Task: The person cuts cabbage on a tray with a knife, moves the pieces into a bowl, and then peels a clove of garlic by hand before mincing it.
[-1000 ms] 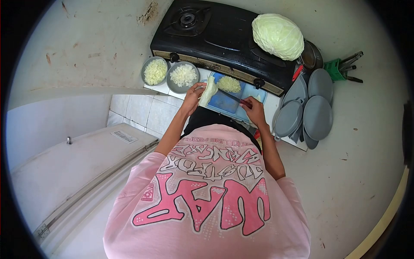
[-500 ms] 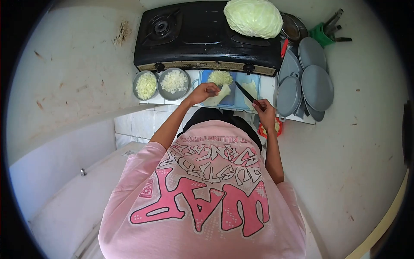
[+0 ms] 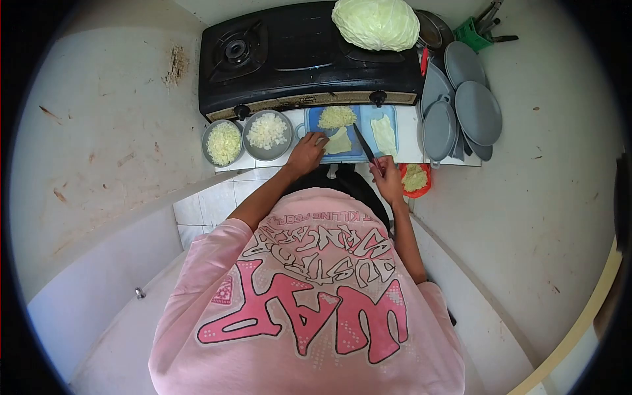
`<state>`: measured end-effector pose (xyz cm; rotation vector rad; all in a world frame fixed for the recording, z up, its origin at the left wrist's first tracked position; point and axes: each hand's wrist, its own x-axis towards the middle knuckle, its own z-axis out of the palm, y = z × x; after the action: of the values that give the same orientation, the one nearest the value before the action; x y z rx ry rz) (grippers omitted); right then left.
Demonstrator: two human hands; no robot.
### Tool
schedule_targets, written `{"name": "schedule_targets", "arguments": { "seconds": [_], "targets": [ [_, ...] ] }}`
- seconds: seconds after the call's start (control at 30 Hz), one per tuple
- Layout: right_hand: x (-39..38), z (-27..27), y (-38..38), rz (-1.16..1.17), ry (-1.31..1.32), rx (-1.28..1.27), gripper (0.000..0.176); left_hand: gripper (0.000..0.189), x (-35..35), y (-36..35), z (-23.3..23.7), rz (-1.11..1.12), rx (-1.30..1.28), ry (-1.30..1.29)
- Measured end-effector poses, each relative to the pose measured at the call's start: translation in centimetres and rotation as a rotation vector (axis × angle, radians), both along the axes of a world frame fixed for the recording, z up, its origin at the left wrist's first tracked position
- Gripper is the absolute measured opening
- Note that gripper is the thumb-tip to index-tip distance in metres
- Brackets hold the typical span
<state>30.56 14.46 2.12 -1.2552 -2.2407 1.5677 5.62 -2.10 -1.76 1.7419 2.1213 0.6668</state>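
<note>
Two hands flank a pale leaf piece lying on the blue cutting board. Right hand: the grip is closed round the handle of a knife, whose dark blade slants forward, tip just beside a pile of shreds; whether the edge touches the board cannot be told. Left hand: the grip lies at the leaf's left edge; whether it pinches or merely presses cannot be told. For sound cutting, the leaf is best kept flat, the left fingertips curled back from the blade, the strokes close and even, and the shreds clear of the edge. Outward: a second leaf lies on the board's paler right part; two grey bowls of chopped pieces stand leftward on the white table; a large cabbage rests on the stove.
</note>
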Motion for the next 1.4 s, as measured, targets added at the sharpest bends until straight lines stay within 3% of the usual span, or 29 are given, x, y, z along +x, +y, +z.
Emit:
{"name": "schedule_targets", "arguments": {
  "seconds": [0.33, 0.7, 1.0, 1.13, 1.4],
  "targets": [
    [-3.2, 0.3, -8.3, 0.161, -0.164, 0.371, 0.026, 0.052, 0.0, -1.8, 0.2, -0.105, -0.051, 0.154],
    [-4.0, -0.1, -9.9, 0.204, -0.345, 0.476, 0.029, 0.05, 0.1, -1.5, -1.0, -0.138, 0.032, 0.064],
    [-8.6, 4.0, -8.3, 0.412, -0.708, 0.426, 0.025, 0.046, -0.1, -1.3, -1.2, -0.179, 0.034, 0.111],
    [-13.6, 6.9, -4.9, 0.699, -0.896, 0.261, 0.028, 0.046, -0.3, -1.2, -1.1, -0.18, 0.05, 0.123],
    [-15.0, 5.8, -3.0, 0.793, -0.9, 0.226, 0.031, 0.051, -0.5, -1.1, -1.0, -0.19, 0.002, 0.079]
  ]
}}
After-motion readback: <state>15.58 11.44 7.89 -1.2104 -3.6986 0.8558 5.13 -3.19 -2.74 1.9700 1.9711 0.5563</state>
